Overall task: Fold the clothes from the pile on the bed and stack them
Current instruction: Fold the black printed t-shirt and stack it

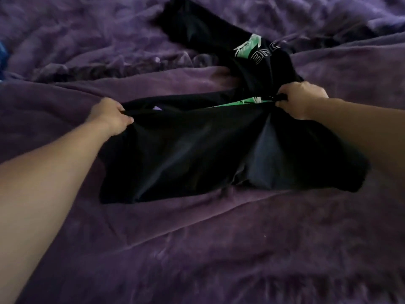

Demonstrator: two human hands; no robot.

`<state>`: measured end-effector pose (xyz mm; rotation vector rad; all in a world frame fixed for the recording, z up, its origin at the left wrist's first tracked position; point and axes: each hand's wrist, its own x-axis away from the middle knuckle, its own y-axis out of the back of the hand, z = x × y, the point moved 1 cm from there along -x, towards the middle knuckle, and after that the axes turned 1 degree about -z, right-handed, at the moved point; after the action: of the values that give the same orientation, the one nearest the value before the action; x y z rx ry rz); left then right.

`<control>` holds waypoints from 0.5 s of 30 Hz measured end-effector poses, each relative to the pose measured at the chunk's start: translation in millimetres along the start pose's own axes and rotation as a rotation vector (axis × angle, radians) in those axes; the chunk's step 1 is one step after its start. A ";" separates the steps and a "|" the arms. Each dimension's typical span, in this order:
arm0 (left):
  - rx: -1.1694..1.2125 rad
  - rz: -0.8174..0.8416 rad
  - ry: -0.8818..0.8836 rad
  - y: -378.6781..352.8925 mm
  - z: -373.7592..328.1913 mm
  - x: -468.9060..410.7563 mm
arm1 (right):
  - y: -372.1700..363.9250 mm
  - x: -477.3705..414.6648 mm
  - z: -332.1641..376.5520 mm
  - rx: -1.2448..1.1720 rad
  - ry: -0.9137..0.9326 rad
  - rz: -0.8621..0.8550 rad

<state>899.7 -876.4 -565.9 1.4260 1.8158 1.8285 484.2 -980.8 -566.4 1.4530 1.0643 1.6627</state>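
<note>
Nearest to me is the purple blanket (219, 249), soft and creased, covering the bed from 6 o'clock outward in every direction. My bare left forearm comes in from 8 o'clock and my right forearm from 3 o'clock, both reaching toward the middle.

At the centre lies the black shirt (186, 154). Its near part is spread fairly flat on the blanket, with the bottom edge toward me and a loose flap sagging out toward 4 o'clock.

My left hand (110, 116), at about 9 o'clock from the shirt's middle, is clamped on the shirt's left end: fingers curled over a bunched edge, thumb underneath. My right hand (300, 99), at about 2 o'clock, is clamped the same way on the right end, knuckles up, with cloth gathered inside the fist. The two hands are well apart, and the edge between them runs as a fairly straight line with a sliver of green showing just under it.

Beyond that line the black cloth carries on toward 12 o'clock in a rumpled strip, showing a green and white print (248, 48) with outlined letters. I cannot tell whether this far strip is the same shirt or a second one.

At the far left edge, around 10 o'clock, a bit of something blue (3, 55) peeks in.
</note>
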 end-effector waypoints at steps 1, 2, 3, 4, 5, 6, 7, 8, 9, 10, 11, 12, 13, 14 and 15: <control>-0.110 -0.129 0.014 -6.0 -3.9 -2.5 | -7.3 -7.1 -2.8 0.024 -0.010 -0.043; -0.226 -0.258 -0.022 -11.5 -7.3 -2.6 | -13.8 -11.1 -5.6 0.041 -0.013 -0.093; -0.314 -0.374 -0.109 -16.5 -10.5 -0.8 | -19.2 -12.9 -8.2 0.049 -0.009 -0.146; -0.363 -0.459 -0.225 -21.4 -13.0 2.3 | -22.2 -13.7 -10.5 0.055 0.006 -0.200; -0.380 -0.513 -0.348 -27.2 -15.4 7.4 | -23.3 -13.5 -12.1 0.063 0.032 -0.252; -0.385 -0.534 -0.468 -35.4 -17.0 12.7 | -23.5 -12.1 -12.5 0.065 0.070 -0.301; -0.394 -0.522 -0.573 -45.6 -17.4 18.6 | -23.4 -10.0 -11.6 0.054 0.119 -0.352; -0.409 -0.483 -0.639 -55.8 -16.8 23.0 | -22.3 -9.1 -9.8 0.030 0.166 -0.397; -0.422 -0.420 -0.658 -64.6 -17.5 25.0 | -18.8 -11.1 -7.6 -0.014 0.195 -0.437; -0.432 -0.354 -0.636 -72.1 -18.0 24.1 | -12.6 -16.7 -4.5 -0.086 0.188 -0.472; -0.440 -0.295 -0.596 -78.3 -18.0 21.0 | -5.3 -27.8 -1.6 -0.185 0.142 -0.492; -0.445 -0.252 -0.562 -82.6 -18.4 16.7 | 2.4 -41.9 2.3 -0.300 0.064 -0.493; -0.449 -0.221 -0.543 -85.4 -19.5 12.0 | 9.9 -60.1 4.6 -0.410 -0.032 -0.470; -0.456 -0.198 -0.533 -87.6 -21.1 7.7 | 17.5 -79.2 6.0 -0.499 -0.131 -0.420; -0.462 -0.175 -0.530 -88.8 -22.8 4.3 | 24.6 -96.9 7.5 -0.588 -0.218 -0.350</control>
<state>839.4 -868.2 -634.7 1.3481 1.1312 1.4665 506.6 -1076.6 -586.2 0.9682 0.5913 1.3683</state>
